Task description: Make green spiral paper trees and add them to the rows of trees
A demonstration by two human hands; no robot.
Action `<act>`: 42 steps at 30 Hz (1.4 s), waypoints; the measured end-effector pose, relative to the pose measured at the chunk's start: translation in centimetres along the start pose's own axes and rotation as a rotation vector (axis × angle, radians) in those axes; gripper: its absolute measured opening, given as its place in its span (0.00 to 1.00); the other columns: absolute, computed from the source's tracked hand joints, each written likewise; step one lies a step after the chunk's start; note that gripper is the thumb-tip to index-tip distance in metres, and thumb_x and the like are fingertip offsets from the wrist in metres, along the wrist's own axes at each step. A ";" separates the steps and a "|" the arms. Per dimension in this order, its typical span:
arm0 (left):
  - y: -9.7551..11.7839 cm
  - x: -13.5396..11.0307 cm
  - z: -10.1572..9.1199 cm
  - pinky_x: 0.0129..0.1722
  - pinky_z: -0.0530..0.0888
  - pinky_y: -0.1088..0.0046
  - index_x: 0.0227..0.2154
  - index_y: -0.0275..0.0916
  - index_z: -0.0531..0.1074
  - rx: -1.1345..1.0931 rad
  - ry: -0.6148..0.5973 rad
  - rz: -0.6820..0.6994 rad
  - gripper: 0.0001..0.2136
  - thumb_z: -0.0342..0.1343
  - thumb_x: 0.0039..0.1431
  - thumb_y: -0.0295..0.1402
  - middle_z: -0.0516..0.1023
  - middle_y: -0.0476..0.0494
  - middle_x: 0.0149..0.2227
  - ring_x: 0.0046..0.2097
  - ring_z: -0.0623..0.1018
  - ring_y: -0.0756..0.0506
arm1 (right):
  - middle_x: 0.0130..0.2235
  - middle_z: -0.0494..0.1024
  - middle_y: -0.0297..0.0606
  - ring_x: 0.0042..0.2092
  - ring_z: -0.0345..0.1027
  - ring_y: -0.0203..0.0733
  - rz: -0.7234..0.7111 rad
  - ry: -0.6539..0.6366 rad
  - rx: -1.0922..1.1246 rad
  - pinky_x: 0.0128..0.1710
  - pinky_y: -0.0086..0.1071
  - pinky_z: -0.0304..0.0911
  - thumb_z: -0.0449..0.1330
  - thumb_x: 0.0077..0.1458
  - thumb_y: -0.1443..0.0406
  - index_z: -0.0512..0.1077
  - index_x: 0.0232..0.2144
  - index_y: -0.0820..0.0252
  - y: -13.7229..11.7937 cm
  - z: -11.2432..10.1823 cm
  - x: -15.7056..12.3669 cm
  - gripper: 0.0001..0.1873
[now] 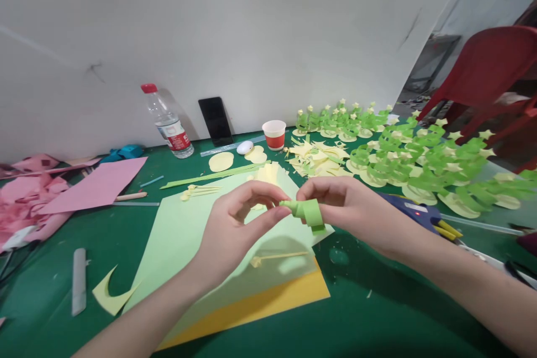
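A curled green paper strip (312,213), wound into a spiral, is held up over pale green paper sheets (180,240). My left hand (241,218) pinches its narrow end between thumb and fingertips. At the wider, looser coils, my right hand (339,201) grips it from the right, with some of its fingers hidden behind the roll. Below the hands, a thin pale-yellow paper strip with a knotted end (279,258) lies on the sheets. Several similar knotted strips (201,191) rest farther back, beside a long green strip (213,174).
Finished-looking green spirals with yellow stars (403,156) crowd the right. Yellow scraps (319,158), a paper cup (275,135), a phone (216,121) and a bottle (171,126) stand or lie along the back. Pink paper (98,184) fills the left; a glue gun (415,213) lies right.
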State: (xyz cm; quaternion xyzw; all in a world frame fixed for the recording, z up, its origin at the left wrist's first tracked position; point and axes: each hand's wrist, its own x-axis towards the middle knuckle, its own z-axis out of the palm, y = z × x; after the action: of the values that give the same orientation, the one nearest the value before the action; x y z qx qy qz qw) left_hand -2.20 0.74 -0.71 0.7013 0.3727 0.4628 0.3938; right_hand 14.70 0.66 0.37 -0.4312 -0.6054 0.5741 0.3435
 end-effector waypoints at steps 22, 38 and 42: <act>-0.2 0.2 -0.2 0.32 0.73 0.74 0.24 0.41 0.75 -0.107 -0.054 0.039 0.07 0.61 0.43 0.22 0.75 0.50 0.27 0.31 0.74 0.50 | 0.22 0.66 0.30 0.23 0.58 0.29 0.020 -0.129 -0.086 0.23 0.25 0.56 0.59 0.45 0.61 0.69 0.22 0.61 -0.2 -0.6 -0.3 0.09; -0.5 0.9 -0.5 0.25 0.66 0.81 0.30 0.42 0.72 -0.386 0.018 -0.198 0.10 0.59 0.43 0.23 0.64 0.55 0.22 0.25 0.66 0.55 | 0.23 0.67 0.31 0.25 0.58 0.32 0.017 -0.046 -0.171 0.24 0.26 0.57 0.57 0.44 0.66 0.68 0.20 0.57 -0.6 -1.4 -0.6 0.03; -0.9 1.0 -0.8 0.26 0.64 0.81 0.27 0.42 0.74 -0.333 0.018 -0.244 0.06 0.60 0.44 0.25 0.64 0.55 0.22 0.25 0.66 0.55 | 0.23 0.65 0.30 0.25 0.57 0.30 0.003 -0.011 -0.171 0.25 0.25 0.56 0.57 0.45 0.65 0.67 0.19 0.57 -1.2 -2.2 -0.9 0.05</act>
State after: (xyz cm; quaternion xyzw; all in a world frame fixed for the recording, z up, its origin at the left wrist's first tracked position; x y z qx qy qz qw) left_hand -2.78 2.14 -0.94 0.5717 0.3769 0.4732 0.5543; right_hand 16.86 0.73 1.89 -0.4566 -0.6536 0.5231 0.3012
